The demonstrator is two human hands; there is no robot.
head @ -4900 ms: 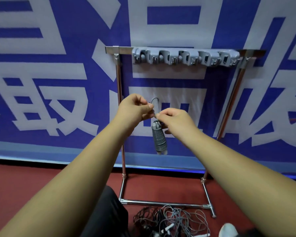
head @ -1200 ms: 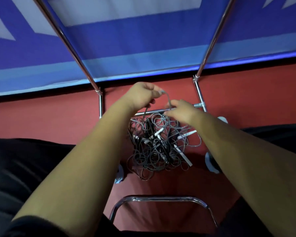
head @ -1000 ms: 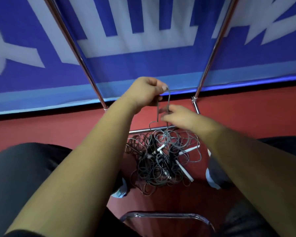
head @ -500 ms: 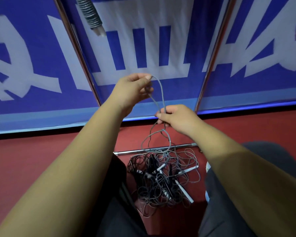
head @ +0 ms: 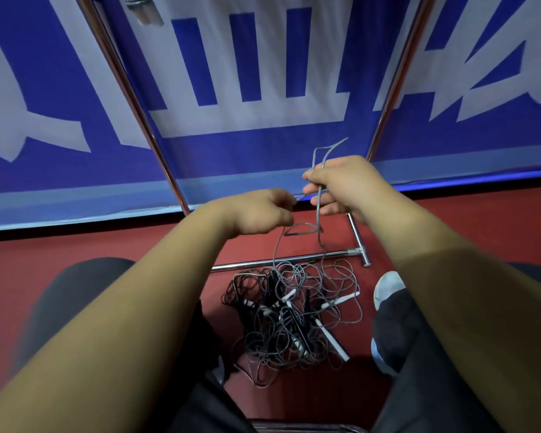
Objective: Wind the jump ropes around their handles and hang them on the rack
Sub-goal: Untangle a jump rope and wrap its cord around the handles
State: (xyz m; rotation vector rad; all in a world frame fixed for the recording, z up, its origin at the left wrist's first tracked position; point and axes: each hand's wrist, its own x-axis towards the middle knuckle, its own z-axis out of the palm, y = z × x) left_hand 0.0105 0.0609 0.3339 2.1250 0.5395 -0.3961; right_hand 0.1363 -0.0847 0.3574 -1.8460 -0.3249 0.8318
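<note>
While the right hand (head: 341, 185) pinches a loop of grey rope (head: 318, 218), the left hand (head: 263, 210) curls on the same strand — fingertips hidden. Rope trails down into the tangled pile (head: 294, 317) by the rack (head: 281, 260) foot; a wound handle (head: 139, 7) is cut off up top.

Between the rack's left pole (head: 132, 98) and right pole (head: 397, 76) we see open air in front of the banner (head: 247, 135). Our left grip (head: 263, 210) and right grip (head: 341, 185) sit in that gap, the right one near the right pole. A rope strand (head: 317, 214) hangs from them into the rope tangle (head: 294, 314), which fills the floor (head: 75, 239) just this side of the foot bar (head: 281, 260), between our legs (head: 403, 332).
</note>
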